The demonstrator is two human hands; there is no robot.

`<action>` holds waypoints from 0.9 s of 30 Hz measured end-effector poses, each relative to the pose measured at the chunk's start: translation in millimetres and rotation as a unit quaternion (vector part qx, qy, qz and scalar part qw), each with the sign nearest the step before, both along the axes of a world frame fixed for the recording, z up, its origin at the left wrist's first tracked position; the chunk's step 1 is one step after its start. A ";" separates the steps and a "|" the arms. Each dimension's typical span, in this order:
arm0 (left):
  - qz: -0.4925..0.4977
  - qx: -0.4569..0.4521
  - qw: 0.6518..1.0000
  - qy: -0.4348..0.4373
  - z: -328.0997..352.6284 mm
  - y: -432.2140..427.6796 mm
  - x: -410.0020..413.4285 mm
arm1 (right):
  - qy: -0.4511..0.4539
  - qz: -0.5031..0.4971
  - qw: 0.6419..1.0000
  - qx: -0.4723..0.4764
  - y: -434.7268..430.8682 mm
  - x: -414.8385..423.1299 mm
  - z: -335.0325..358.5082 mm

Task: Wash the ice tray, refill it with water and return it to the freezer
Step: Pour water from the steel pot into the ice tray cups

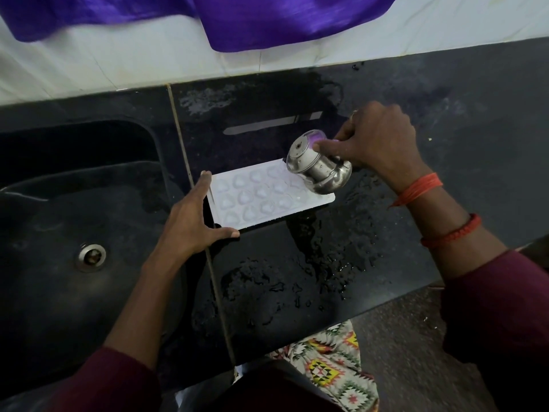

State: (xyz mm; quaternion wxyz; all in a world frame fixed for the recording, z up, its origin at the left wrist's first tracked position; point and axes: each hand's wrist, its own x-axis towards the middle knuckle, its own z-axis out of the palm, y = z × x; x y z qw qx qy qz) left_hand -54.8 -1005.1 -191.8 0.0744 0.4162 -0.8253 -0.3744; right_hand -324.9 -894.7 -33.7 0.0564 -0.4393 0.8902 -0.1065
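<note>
The left hand's fingers [205,182] are straight and spread wide, the forefinger laid along the left short edge and the thumb along the near long edge of one white plastic ice tray [261,203], so that the left hand [190,221] brackets its near left corner. The right hand's fingers [329,147] are curled round one small rounded steel pot [320,171], which the right hand [377,141] holds tipped on its side over the tray's right end. The tray lies flat on the wet black stone table [297,278], with three rows of cells; the pot hides some, so they cannot be counted. Two red thread bands [419,188] circle the right wrist. One black sink [74,188] with one round metal drain [91,257] lies left of the tray. One purple cloth [282,19] hangs behind, and one patterned cloth [329,370] shows below the table's edge.
</note>
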 end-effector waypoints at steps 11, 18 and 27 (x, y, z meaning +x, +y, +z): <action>-0.004 -0.005 1.000 0.001 0.5 -0.2 -0.3 | -0.037 0.021 0.999 -0.019 15.7 -1.0 2.4; -0.001 -0.004 1.000 0.002 -0.1 -0.5 -0.1 | -0.015 0.021 1.000 0.002 19.8 1.5 -4.6; -0.002 -0.002 1.000 -0.001 -0.4 -0.9 0.4 | 0.016 0.010 0.999 0.042 18.7 1.6 -11.9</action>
